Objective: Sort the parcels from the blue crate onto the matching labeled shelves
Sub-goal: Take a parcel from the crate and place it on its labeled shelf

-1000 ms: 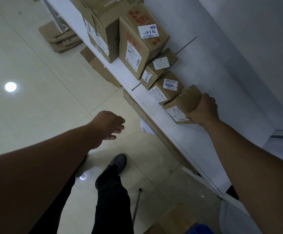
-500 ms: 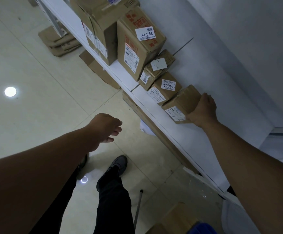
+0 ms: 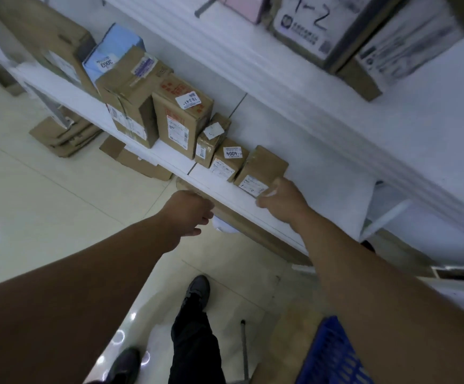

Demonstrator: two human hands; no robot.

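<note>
Head view: looks down along a white shelf [image 3: 325, 178] that runs from upper left to lower right, with pale floor tiles to its left.
End box [image 3: 265, 164]: small brown parcel, upright at the shelf's front edge, last on the right of the row, its printed label facing out over the edge.
Right hand [image 3: 284, 202]: at the End box's near front corner and touching it. One fingertip lies at the lower corner of the labelled face and the other fingers are curled toward the shelf's front edge. Whether they grip the box I cannot tell.
Left hand [image 3: 189, 214]: in the air just in front of the shelf's front edge, apart from every box, fingers loosely curled and holding nothing.
4004 box [image 3: 226, 159]: small and brown, touching the End box on its left, with a tag reading 4004 on top.
Rest of row: leftward come a small box with a blank tag [image 3: 212, 134], a tall box [image 3: 181, 120], a taped carton [image 3: 131, 101] and a blue parcel [image 3: 109, 59] tagged 3003.
Crate [image 3: 333, 353]: blue, at the lower right, partly behind the right forearm. Its contents are not visible.
Upper shelf [image 3: 433, 87]: holds blurred boxes, one marked 1-2 [image 3: 308, 20].
Floor: flattened cardboard [image 3: 64, 134] lies below the shelf's left end, and a dark shoe [image 3: 197, 289] stands near the bottom.
</note>
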